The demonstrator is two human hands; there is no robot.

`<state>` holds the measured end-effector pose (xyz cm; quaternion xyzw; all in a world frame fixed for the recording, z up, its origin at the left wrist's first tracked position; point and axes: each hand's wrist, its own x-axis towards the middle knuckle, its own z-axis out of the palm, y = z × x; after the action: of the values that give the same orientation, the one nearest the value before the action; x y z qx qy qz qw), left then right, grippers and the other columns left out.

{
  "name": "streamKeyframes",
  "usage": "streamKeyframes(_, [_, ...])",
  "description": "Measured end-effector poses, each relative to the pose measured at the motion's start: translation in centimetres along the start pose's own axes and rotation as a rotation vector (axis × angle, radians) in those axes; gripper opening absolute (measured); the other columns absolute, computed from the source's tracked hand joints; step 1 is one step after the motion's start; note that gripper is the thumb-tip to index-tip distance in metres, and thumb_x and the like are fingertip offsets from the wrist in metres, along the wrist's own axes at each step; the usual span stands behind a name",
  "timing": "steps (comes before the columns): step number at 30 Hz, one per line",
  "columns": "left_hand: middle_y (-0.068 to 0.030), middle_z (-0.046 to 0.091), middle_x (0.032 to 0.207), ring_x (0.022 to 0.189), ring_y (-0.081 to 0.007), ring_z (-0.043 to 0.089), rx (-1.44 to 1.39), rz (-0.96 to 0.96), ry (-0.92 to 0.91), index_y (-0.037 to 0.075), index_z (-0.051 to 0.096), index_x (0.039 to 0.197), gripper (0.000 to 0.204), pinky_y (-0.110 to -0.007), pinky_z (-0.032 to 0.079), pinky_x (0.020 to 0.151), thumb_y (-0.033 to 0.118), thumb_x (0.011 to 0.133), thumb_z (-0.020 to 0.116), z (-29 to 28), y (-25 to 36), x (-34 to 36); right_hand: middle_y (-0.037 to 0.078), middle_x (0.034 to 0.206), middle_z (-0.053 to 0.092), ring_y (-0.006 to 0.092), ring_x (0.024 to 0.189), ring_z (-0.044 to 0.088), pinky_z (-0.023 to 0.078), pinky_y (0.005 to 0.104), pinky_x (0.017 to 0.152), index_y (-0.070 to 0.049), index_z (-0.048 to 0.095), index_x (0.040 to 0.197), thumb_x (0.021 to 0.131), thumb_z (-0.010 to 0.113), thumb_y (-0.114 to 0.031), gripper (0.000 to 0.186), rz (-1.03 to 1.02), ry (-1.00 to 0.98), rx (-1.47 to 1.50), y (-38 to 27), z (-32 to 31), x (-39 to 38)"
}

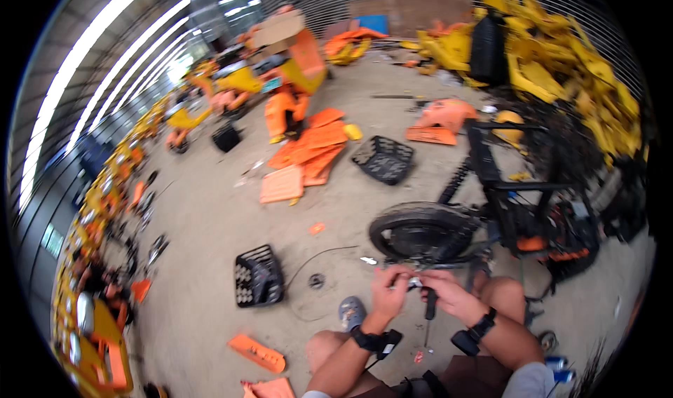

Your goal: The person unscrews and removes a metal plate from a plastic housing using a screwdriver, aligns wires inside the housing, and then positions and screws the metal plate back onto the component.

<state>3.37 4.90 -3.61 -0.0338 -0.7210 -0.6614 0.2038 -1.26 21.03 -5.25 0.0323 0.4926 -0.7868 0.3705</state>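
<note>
My left hand (390, 292) and my right hand (446, 291) meet just below a black wheel (420, 232) lying on the concrete floor. Together they pinch a small light-coloured part (414, 282) between the fingers. My right hand also grips a black-handled tool (430, 304) that points down. The wheel belongs to a stripped black vehicle frame (515, 187) on the right. Both wrists wear black bands. My bare knees show below the hands.
A black basket (258, 276) stands to the left, a thin black cable (315, 258) curling from it. Another black basket (383, 159) lies farther off. Orange panels (308, 152) and yellow body parts (561, 54) are piled around. Scrap lines the left wall.
</note>
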Motion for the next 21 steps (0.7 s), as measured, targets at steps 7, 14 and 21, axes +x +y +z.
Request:
streamKeyframes(7, [-0.0136,0.071,0.084,0.078,-0.0171,0.067,0.021,0.032,0.006,-0.004,0.064,0.088,0.014,-0.028,0.052,0.075,-0.003,0.089,0.05,1.0,0.3,0.0,0.002,0.086,0.07,0.0053,0.064,0.055,0.045,0.0213,0.055,0.0,0.071,0.102,0.093,0.062,-0.016,0.02,-0.086,-0.049,-0.203,-0.1,-1.4,0.2])
streamKeyframes(14, [-0.0158,0.067,0.077,0.078,-0.0244,0.067,-0.029,0.075,-0.013,-0.004,0.057,0.081,0.015,-0.038,0.054,0.083,-0.001,0.088,0.044,2.2,0.9,0.2,0.002,0.083,0.065,0.0075,0.067,0.055,0.046,0.0234,0.055,0.0,0.069,0.097,0.092,0.063,-0.015,0.017,-0.087,-0.06,-0.155,0.1,-1.7,0.1])
streamKeyframes(21, [-0.0173,0.068,0.076,0.075,-0.0242,0.066,-0.177,0.04,0.003,-0.005,0.057,0.083,0.013,-0.038,0.054,0.081,0.0,0.087,0.045,1.5,0.8,0.3,0.001,0.086,0.065,0.0069,0.069,0.055,0.046,0.0232,0.058,-0.002,0.068,0.099,0.09,0.065,-0.015,0.016,0.018,-0.144,0.02,0.1,-1.8,-0.1])
